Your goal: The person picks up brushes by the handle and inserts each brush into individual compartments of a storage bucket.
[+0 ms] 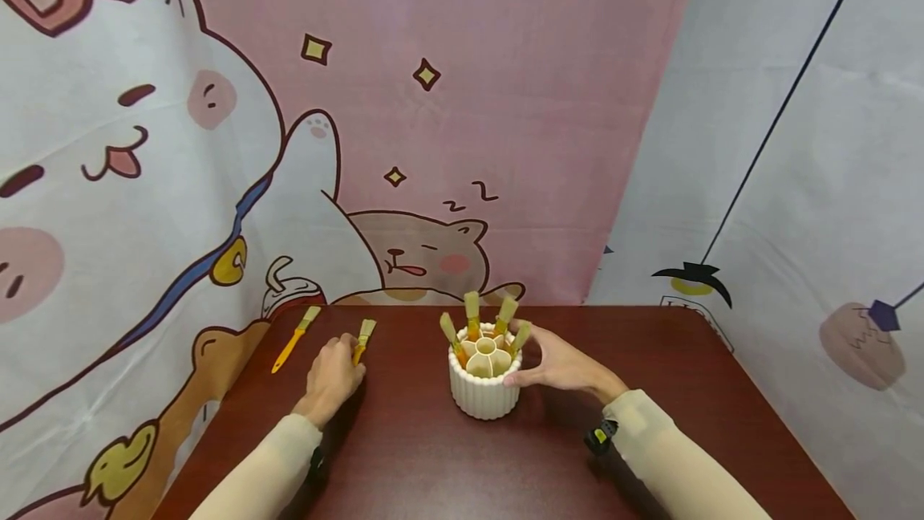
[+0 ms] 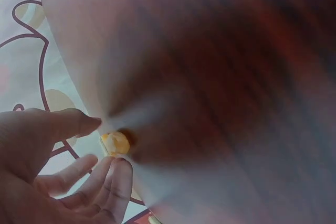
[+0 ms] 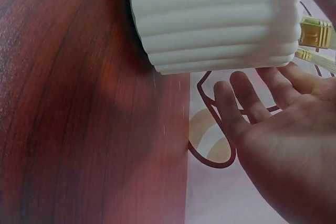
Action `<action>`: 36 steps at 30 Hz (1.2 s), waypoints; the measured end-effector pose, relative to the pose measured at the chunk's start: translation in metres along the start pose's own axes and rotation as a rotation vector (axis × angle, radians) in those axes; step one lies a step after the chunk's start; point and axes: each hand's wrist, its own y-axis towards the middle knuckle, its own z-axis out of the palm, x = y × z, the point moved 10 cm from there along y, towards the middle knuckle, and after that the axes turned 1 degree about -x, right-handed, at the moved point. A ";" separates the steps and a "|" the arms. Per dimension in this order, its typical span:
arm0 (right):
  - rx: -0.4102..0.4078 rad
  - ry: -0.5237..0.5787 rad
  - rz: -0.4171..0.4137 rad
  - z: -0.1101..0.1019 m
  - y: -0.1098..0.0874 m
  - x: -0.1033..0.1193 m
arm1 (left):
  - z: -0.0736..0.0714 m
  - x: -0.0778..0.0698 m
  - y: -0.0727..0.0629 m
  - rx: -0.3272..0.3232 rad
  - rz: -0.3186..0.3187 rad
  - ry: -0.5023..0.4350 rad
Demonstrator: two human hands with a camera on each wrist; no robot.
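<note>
My left hand [image 1: 334,375] is at a paintbrush [image 1: 363,337] with a yellow handle and pale bristles. In the left wrist view the end of the handle [image 2: 116,143] shows between thumb and fingertips, with a slight gap at the thumb. A white ribbed brush holder [image 1: 485,400], divided into petal-like compartments, stands upright on the table. Several similar brushes [image 1: 472,313] lean in it, bristles up. My right hand [image 1: 559,359] holds the holder's right side, thumb at the near rim and fingers round the back; some fingers [image 3: 247,98] extend beside its wall in the right wrist view.
Another yellow-handled brush [image 1: 295,340] lies on the dark red wooden table [image 1: 419,456], left of my left hand. Behind the table's far edge hangs a pink and white cartoon-printed cloth [image 1: 505,143], which also runs down both sides.
</note>
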 end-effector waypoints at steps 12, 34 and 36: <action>-0.063 -0.031 0.042 0.003 -0.003 -0.006 | 0.008 0.004 0.022 -0.027 -0.109 0.043; -0.269 -0.124 0.017 0.011 -0.012 0.010 | 0.012 0.002 0.028 -0.006 -0.114 0.032; -0.280 -0.129 0.028 0.012 -0.014 0.011 | 0.012 0.002 0.027 -0.007 -0.118 0.024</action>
